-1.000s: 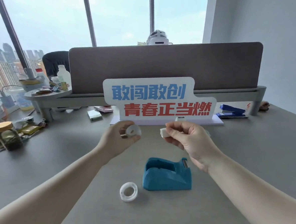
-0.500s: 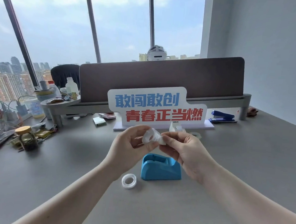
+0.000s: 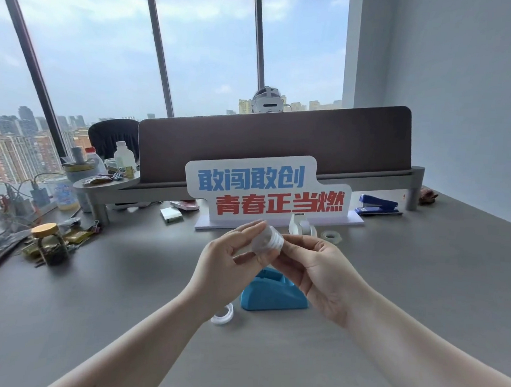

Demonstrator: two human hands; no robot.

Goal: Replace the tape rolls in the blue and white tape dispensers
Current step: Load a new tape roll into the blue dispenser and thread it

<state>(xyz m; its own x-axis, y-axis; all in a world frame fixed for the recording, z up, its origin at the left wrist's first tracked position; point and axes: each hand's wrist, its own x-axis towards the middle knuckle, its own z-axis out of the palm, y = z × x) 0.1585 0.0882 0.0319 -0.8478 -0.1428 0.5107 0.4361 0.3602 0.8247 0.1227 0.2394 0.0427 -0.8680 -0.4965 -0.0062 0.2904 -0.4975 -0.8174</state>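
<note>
Both my hands meet above the desk on a clear tape roll (image 3: 268, 240) with a white core piece set in it. My left hand (image 3: 229, 260) pinches the roll from the left; my right hand (image 3: 318, 272) presses the white core from the right. Below them stands the blue tape dispenser (image 3: 272, 296), partly hidden by my hands. A second tape roll (image 3: 222, 314) lies flat to its left. The white tape dispenser (image 3: 301, 224) stands behind, in front of the sign, with another clear roll (image 3: 331, 236) beside it.
A white sign (image 3: 266, 191) with blue and red characters stands mid-desk before a brown divider panel (image 3: 275, 140). A blue stapler (image 3: 377, 205) lies at the right. A jar (image 3: 49, 242), bottles, cables and clips clutter the left side.
My hands, apart a second ago with roll in the left and white core in the right, have come together; the core now sits against the roll. The camera has tilted upward.
</note>
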